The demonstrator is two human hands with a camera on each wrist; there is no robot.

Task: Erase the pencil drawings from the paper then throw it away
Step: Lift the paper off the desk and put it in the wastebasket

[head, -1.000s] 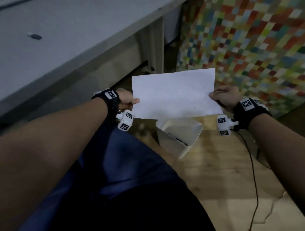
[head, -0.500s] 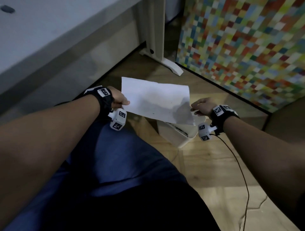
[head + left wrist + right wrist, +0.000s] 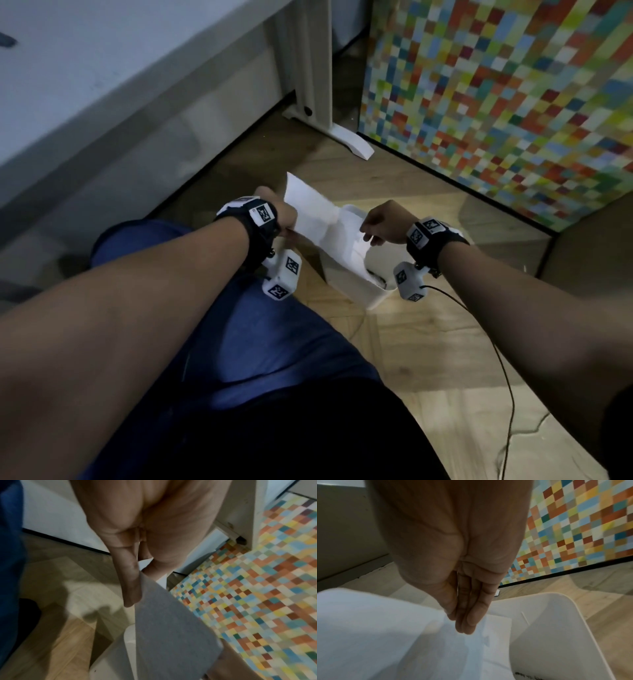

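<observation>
Over the white bin [image 3: 371, 294] the paper [image 3: 318, 219] is held slanting, long axis from the pinching left hand [image 3: 279, 214] down into the mouth, lower end pinched by the nearer right hand [image 3: 383, 222].

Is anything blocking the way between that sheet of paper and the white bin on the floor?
Nothing visible. The paper, held by the left hand and right hand, slopes down into the open top of the white bin, its lower end already inside. No lid shows.
</observation>
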